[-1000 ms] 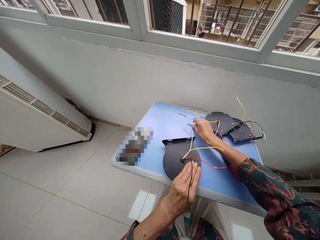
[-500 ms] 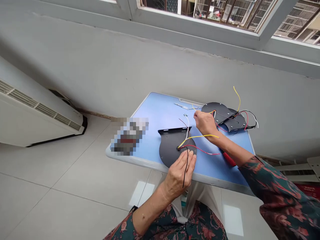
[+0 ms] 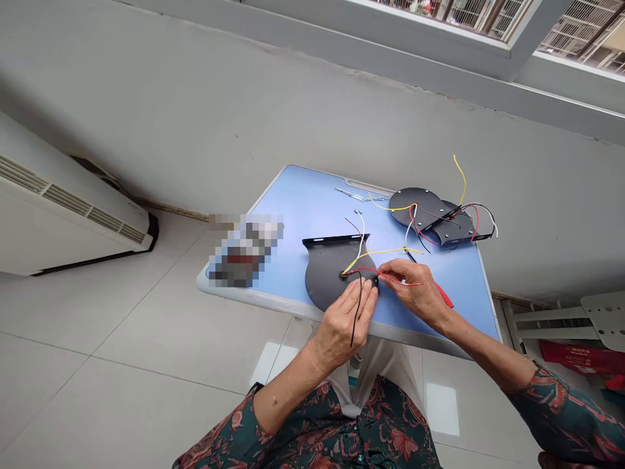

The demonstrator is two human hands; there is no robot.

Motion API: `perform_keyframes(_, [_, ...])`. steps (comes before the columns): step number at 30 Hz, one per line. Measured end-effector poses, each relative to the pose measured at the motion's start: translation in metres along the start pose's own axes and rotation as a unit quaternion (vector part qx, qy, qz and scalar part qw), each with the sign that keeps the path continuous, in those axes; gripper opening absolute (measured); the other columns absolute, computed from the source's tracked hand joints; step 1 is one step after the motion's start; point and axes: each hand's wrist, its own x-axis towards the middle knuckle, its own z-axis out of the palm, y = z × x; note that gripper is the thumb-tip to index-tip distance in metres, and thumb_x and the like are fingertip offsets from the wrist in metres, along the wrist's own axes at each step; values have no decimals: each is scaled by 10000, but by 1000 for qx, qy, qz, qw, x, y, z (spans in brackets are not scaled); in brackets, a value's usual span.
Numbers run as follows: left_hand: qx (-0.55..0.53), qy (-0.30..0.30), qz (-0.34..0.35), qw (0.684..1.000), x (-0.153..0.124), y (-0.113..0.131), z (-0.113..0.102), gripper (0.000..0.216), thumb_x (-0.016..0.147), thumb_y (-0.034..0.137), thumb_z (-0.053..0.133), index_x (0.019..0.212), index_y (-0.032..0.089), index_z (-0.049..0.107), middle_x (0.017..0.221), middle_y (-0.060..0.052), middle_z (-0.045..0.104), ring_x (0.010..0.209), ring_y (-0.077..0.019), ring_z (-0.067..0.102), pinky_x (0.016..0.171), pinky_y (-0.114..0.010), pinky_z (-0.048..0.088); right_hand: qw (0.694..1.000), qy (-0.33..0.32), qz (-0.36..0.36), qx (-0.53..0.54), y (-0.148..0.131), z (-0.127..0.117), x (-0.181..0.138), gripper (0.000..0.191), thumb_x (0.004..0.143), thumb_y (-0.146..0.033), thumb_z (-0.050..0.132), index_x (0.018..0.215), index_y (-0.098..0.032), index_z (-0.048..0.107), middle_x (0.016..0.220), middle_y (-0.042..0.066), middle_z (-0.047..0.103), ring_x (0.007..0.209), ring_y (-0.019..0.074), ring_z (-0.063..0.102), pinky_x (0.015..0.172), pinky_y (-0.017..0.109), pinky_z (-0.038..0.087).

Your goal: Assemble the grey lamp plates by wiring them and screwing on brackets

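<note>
A black round plate with a straight flange lies on the blue table, with yellow, white, red and black wires coming out of its middle hole. My left hand rests flat on the plate's near edge, fingers together, a black wire draped over it. My right hand is at the plate's right edge, fingertips pinched on something small I cannot make out, beside the red wire.
Two more black plates with loose wires lie stacked at the table's far right. A thin metal piece lies at the far edge. A red-handled tool sits by my right wrist. A white appliance stands at left, a wall behind.
My right hand has come back from the far side of the table to the plate's right edge. The camera has tilted down. My left hand stayed on the plate.
</note>
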Motion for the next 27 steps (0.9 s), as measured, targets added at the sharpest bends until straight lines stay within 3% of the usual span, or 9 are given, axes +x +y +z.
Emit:
perform_keyframes(11, [18,6,1,1000,3,2,-2,460,895,-16,404,1306,-57,605,1336,-259,648,1494,-352,339,1129,-461,529,997,48,27,58,17,15,-13,111,883,-227,656,855,-202,760,837,32,763,759,177,681,721,299,518])
perform_keyframes(16, [12,6,-2,1000,1,2,0,464,899,-8,397,1315,-61,596,1347,-263,639,1505,-352,302,1145,-468,509,998,52,-15,35,17,17,-12,136,914,-247,641,839,-206,746,853,44,760,767,180,683,737,313,532])
perform_keyframes(23, [-1,1,-7,1000,-1,1,2,484,913,12,394,1363,-61,556,1399,-265,595,1508,-346,294,1166,-482,481,989,52,-103,-88,14,17,-10,259,990,-271,557,789,-215,710,800,51,710,708,166,638,685,295,514])
perform_keyframes(27, [2,1,-8,1000,0,2,1,482,916,14,391,1362,-59,558,1399,-264,596,1500,-349,314,1160,-485,489,989,37,-110,-91,15,15,-8,259,996,-276,568,780,-211,695,793,43,692,697,156,614,682,284,498])
